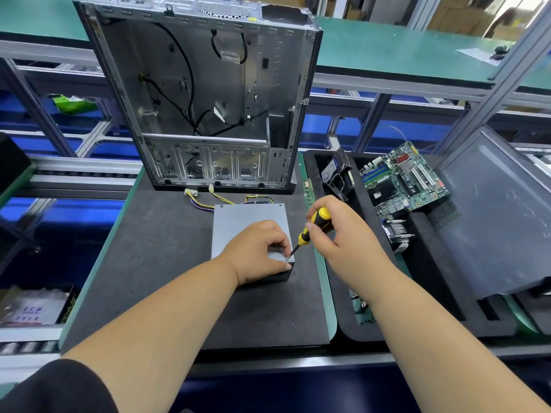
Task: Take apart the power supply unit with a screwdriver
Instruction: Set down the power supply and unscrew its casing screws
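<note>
A grey metal power supply unit (pixel 238 219) lies flat on the black mat (pixel 155 263), its coloured cable bundle (pixel 220 199) trailing toward the case. My left hand (pixel 256 251) grips the unit's near right corner, thumb on the front edge. My right hand (pixel 334 231) holds a yellow-and-black screwdriver (pixel 313 226) tilted down to the left. Its tip sits on a screw (pixel 287 259) at the top near right corner, just by my left fingers.
An empty open computer case (pixel 202 93) stands upright behind the unit. To the right, a black foam tray (pixel 417 293) holds a motherboard (pixel 402 177), a drive bracket (pixel 340 171), a heatsink (pixel 396 234) and a dark side panel (pixel 501 219). A RAM stick (pixel 308 193) lies at the mat's edge.
</note>
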`<state>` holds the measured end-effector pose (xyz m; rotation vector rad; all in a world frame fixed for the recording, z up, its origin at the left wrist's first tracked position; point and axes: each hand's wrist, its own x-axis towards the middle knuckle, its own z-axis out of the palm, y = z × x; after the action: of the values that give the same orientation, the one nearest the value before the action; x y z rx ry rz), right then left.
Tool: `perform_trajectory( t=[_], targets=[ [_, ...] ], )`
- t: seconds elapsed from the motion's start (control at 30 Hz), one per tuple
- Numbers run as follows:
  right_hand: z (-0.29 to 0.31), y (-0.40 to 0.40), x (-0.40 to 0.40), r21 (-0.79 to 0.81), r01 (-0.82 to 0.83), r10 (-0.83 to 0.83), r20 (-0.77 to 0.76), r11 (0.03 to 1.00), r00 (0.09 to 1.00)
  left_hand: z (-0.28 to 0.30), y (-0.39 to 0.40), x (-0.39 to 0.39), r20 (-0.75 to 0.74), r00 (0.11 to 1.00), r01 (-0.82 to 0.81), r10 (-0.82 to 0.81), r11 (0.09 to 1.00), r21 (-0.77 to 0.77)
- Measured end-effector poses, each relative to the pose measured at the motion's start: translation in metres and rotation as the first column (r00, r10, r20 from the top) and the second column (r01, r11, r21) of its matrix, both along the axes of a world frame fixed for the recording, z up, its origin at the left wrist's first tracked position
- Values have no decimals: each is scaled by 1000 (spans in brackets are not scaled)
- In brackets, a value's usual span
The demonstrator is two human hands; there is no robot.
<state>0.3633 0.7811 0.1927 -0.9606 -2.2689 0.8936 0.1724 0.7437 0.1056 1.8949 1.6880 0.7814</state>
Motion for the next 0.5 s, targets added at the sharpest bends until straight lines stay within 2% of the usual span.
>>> perform_trajectory(
  t=[0.13,0.2,0.27,0.33,0.4,0.5],
  targets=[
    [5,1,-9,-59,-15,15,-10,998,1000,-2,2,0,7,1000,-13,13,1000,-1],
    [7,1,-16,-95,-28,22,-65,995,998,-3,2,0,-3,1000,-16,16,1000,5],
    [7,1,-21,-134,-25,6,-142,991,990,-4,2,0,-17,1000,-19,19,1000,13],
    [5,1,-25,-242,-27,-34,-245,970,969,-3,2,0,-21,1000,-20,20,1000,11],
    [0,1,-28,-387,-62,-100,-384,920,918,-2,1,-1,-35,999,-10,10,1000,3],
    [-9,3,-31,-465,-100,-182,-523,880,832,3,0,0,-55,998,12,-13,1000,-6]
  ],
)
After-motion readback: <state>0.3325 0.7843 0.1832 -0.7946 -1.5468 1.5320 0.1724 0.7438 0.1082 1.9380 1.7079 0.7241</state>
